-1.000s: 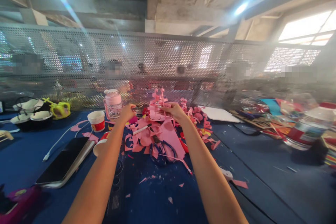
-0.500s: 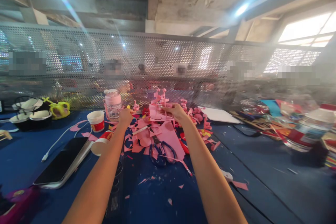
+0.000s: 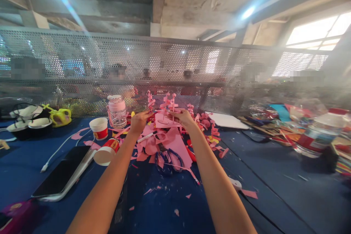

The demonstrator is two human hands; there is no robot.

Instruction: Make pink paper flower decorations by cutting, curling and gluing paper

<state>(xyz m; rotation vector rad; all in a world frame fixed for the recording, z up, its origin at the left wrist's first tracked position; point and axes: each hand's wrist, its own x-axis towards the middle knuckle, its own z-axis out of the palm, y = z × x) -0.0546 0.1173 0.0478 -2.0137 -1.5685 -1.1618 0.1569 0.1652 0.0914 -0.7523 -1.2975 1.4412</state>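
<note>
Left grip [image 3: 140, 120] pinches upright pink paper spiral [image 3: 150, 102]; right grip [image 3: 183, 117] holds pink paper model [image 3: 162, 120] beside it; pink scraps [image 3: 150, 148] nearer.

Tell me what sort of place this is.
Probably a shared craft workshop: pink paper scraps and blue-handled scissors lie on the table, and a perforated screen runs behind it.

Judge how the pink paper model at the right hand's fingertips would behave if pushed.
The pink paper model looks light, its base apparently thin sheet. Its slim uprights would probably sway or bend. The curled strips on them may crush easily if pinched.
</note>
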